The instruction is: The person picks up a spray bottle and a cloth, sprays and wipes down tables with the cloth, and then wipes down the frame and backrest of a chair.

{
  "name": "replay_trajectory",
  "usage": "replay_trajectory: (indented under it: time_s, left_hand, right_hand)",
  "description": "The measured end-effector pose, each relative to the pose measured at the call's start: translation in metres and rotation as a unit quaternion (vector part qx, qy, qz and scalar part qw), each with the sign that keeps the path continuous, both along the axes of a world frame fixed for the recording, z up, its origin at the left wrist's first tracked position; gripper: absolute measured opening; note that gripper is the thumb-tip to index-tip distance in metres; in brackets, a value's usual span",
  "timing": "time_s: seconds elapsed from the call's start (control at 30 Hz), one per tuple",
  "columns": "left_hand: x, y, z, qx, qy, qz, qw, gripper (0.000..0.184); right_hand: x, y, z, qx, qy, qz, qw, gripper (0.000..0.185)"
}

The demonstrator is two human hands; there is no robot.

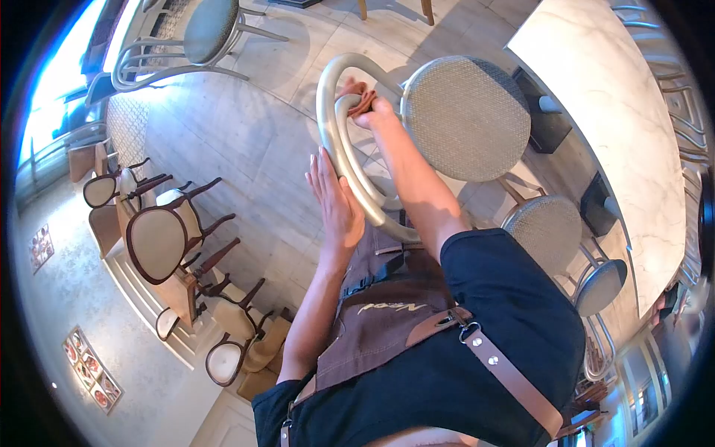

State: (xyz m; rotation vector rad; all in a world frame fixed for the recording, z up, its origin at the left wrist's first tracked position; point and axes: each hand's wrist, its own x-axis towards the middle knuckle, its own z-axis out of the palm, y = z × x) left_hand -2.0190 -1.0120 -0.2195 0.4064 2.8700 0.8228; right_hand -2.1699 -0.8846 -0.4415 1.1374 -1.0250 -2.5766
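Note:
A chair with a woven grey round seat (pixel 466 119) stands in front of me, and its curved grey back frame (pixel 326 108) loops toward my body. My right hand (pixel 377 114) is closed around a reddish-brown cloth (pixel 363 101), which is pressed against the inner loop of that frame. Lower on the outer tube, my left hand (pixel 337 203) rests against the frame with its fingers stretched out and together. Part of the left palm is hidden against the tube. My brown apron (pixel 387 316) is close to the bottom of the frame.
A marble-topped counter (pixel 596 82) runs along the right, with a second woven stool seat (pixel 544 232) beside it. Another grey chair (pixel 211 33) stands at the upper left. Dark-wood chairs (pixel 158 242) and a table are along the left wall.

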Motion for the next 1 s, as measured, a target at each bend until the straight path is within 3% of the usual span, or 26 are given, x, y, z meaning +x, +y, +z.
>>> replay_trajectory:
  time_s: [0.1, 0.17, 0.23, 0.3, 0.37, 0.43, 0.5, 0.53, 0.63, 0.73, 0.83, 0.97, 1.0]
  left_hand:
    - [0.004, -0.001, -0.002, -0.004, -0.008, 0.009, 1.000, 0.055]
    - [0.002, -0.003, -0.004, -0.014, -0.010, 0.004, 1.000, 0.055]
    - [0.005, -0.003, 0.002, 0.006, -0.031, 0.016, 0.999, 0.055]
    - [0.004, 0.011, 0.009, 0.031, -0.055, 0.023, 0.998, 0.055]
    - [0.010, 0.031, 0.010, 0.223, -0.106, 0.154, 0.957, 0.056]
    - [0.018, 0.031, -0.013, 0.257, -0.092, 0.181, 0.945, 0.058]
    - [0.026, 0.027, -0.024, 0.285, -0.078, 0.210, 0.932, 0.061]
    - [0.025, 0.026, -0.025, 0.291, -0.041, 0.176, 0.939, 0.061]
    - [0.021, 0.026, -0.026, 0.262, 0.003, 0.145, 0.954, 0.061]
    - [0.024, 0.027, -0.014, 0.211, -0.020, 0.163, 0.964, 0.060]
    - [0.023, 0.029, -0.012, 0.200, -0.025, 0.177, 0.963, 0.059]
    - [0.025, 0.028, -0.013, 0.196, -0.018, 0.190, 0.962, 0.058]
    - [0.025, 0.029, -0.012, 0.179, -0.011, 0.181, 0.967, 0.058]
  right_hand:
    - [0.013, 0.011, -0.043, -0.015, 0.014, -0.040, 0.999, 0.038]
    - [0.025, 0.021, -0.039, 0.160, -0.050, 0.059, 0.984, 0.034]
    - [0.022, 0.010, -0.096, 0.120, -0.057, 0.059, 0.989, 0.031]
    - [0.020, 0.001, -0.125, 0.174, -0.049, 0.026, 0.983, 0.029]
    - [0.032, -0.004, -0.085, 0.179, -0.045, -0.002, 0.983, 0.029]
    - [0.035, -0.005, -0.053, 0.024, 0.100, -0.087, 0.991, 0.033]
    - [0.016, -0.005, -0.039, 0.062, 0.024, -0.026, 0.997, 0.034]
    - [0.009, -0.005, -0.045, 0.098, -0.042, 0.040, 0.994, 0.036]
    - [0.008, -0.006, -0.065, 0.046, -0.027, -0.064, 0.997, 0.035]
    - [0.015, -0.002, -0.087, 0.086, -0.078, -0.034, 0.993, 0.033]
    - [0.029, -0.003, -0.167, 0.084, -0.016, -0.026, 0.996, 0.030]
    - [0.037, 0.005, -0.219, 0.074, -0.051, 0.009, 0.996, 0.023]
    - [0.037, 0.005, -0.235, 0.121, -0.074, 0.036, 0.989, 0.021]
